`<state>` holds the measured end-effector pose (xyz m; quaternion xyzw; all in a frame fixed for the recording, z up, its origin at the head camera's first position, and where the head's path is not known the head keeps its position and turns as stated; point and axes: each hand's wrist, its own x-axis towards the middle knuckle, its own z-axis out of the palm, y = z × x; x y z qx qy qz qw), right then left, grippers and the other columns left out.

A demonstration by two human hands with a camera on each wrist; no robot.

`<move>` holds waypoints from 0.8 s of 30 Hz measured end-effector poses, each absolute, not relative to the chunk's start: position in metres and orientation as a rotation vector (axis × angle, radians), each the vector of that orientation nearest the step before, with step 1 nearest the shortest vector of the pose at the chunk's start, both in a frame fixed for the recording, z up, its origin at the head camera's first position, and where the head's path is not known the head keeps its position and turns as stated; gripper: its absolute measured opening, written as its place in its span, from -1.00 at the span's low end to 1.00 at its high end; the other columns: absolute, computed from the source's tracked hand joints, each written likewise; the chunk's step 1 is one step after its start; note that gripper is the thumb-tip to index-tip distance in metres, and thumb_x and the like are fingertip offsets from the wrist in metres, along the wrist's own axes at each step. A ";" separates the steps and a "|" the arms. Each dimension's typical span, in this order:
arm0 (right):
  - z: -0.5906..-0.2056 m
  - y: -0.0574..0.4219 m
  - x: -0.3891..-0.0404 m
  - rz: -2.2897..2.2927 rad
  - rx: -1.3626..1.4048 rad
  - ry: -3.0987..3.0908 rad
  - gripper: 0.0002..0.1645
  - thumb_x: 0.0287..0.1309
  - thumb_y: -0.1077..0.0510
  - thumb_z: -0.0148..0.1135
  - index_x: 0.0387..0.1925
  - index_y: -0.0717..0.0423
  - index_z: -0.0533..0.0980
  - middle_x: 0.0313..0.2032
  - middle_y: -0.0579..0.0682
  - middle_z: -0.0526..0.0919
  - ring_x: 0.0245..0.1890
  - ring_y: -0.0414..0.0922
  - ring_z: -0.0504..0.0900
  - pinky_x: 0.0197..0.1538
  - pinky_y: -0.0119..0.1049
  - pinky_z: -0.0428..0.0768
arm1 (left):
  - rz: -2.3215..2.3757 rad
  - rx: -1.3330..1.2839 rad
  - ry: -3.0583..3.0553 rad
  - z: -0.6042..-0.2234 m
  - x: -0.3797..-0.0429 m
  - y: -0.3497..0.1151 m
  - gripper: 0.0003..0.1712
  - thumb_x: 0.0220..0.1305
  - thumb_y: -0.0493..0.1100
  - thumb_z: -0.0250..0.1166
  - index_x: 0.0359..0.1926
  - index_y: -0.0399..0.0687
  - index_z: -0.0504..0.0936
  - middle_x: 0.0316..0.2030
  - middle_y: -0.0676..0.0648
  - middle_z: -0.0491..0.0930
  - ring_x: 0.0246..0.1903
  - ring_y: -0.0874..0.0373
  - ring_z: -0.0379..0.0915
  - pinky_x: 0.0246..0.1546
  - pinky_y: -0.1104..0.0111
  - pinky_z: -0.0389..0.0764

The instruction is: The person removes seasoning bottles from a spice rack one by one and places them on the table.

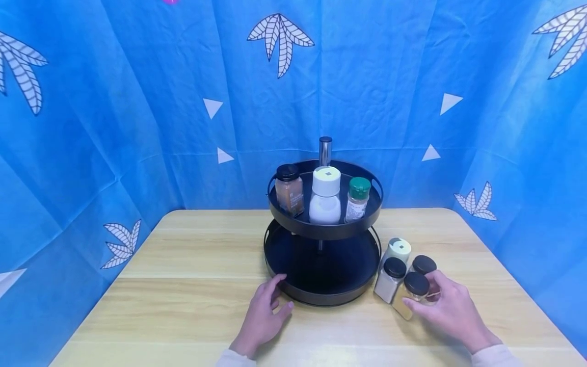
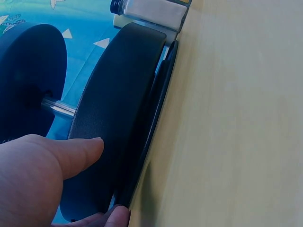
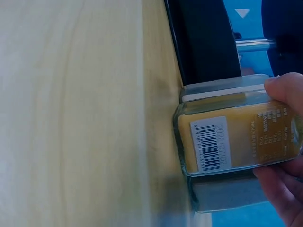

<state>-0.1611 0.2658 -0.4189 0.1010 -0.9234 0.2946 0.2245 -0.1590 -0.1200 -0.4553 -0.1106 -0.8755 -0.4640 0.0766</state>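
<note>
HEAD VIEW. 2-tier black rack at ctr, standing on wood table; blue curtain fills bkgd. Upper tier: brown-powder jar w/ blk lid at L, white bottle at mid, green-lid shaker at R. L hand, btm ctr: fingers loosely bent, thumb spread, fingertips at front-L rim of lower tier; nothing gripped. R hand, lower R: part closed, thumb and fingers on opp. sides of yellow-powder jar (blk lid). Adjacent, lower R of frame: pale-powder jar just L of it; white-cap bottle behind; another blk-lid jar at rear R, partly hidden by hand.

L WRIST VIEW. Thumb lies across lower-tier side wall, lower L; other fingertips at btm edge, by rack base. Pale-powder jar at top, near far end of tier. Table takes up R half.

R WRIST VIEW. Yellow-powder jar, R of ctr, pinched betw. thumb (upper side) and fingers (lower side); barcode label faces cam. Other jars show just above and below it. Can't tell if jar base touches table. Rack at upper R.
</note>
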 end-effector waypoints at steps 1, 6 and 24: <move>-0.418 0.266 -0.161 0.801 0.280 -2.548 -0.39 -0.43 -0.15 0.60 -0.38 0.04 0.46 -0.48 -0.01 0.67 -0.53 -0.12 0.63 -0.47 -0.18 0.66 | -1.391 -0.333 -2.625 -0.455 -0.159 -0.120 -0.29 0.15 -0.19 0.33 0.31 0.03 0.27 0.12 -0.37 0.36 0.03 -0.20 0.44 0.01 0.12 0.63; -0.415 0.267 -0.161 0.775 0.280 -2.576 -0.36 -0.42 -0.19 0.59 -0.37 0.05 0.46 -0.51 -0.01 0.66 -0.51 -0.11 0.59 -0.44 -0.10 0.63 | -1.402 -0.333 -2.624 -0.455 -0.159 -0.120 -0.29 0.15 -0.20 0.32 0.31 0.03 0.27 0.13 -0.38 0.35 0.04 -0.20 0.43 0.02 0.12 0.63; -0.403 0.270 -0.157 0.750 0.276 -2.733 -0.28 -0.17 -0.19 0.46 -0.12 0.22 0.43 -0.42 0.04 0.62 -0.42 -0.07 0.57 -0.36 -0.02 0.63 | -1.406 -0.330 -2.627 -0.456 -0.160 -0.119 -0.28 0.15 -0.20 0.32 0.32 0.02 0.26 0.14 -0.37 0.34 0.05 -0.19 0.42 0.02 0.14 0.63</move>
